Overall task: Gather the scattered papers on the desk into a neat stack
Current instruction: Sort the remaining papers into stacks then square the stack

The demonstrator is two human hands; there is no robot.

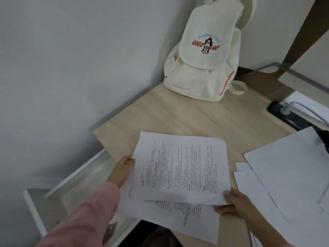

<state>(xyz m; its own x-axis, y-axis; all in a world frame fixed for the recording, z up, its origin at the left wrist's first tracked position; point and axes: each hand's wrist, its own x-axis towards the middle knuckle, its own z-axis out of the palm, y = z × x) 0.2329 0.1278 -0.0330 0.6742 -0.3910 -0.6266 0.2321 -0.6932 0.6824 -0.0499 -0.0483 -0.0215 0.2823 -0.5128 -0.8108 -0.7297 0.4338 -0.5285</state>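
Note:
A printed sheet (180, 168) lies uppermost over the near part of the wooden desk (204, 118). My left hand (122, 171) grips its left edge, thumb on top. At the sheet's near right corner my right hand (233, 205) pinches the paper. A second printed sheet (187, 221) lies skewed underneath and hangs over the desk's front edge. Several blank white sheets (284, 175) are spread loosely on the right side of the desk, overlapping one another.
A cream backpack (204, 56) with red stitching leans in the far corner against the wall. A black object with a grey cable (288, 114) sits at the right edge. To the left of the desk is a white ledge (76, 170).

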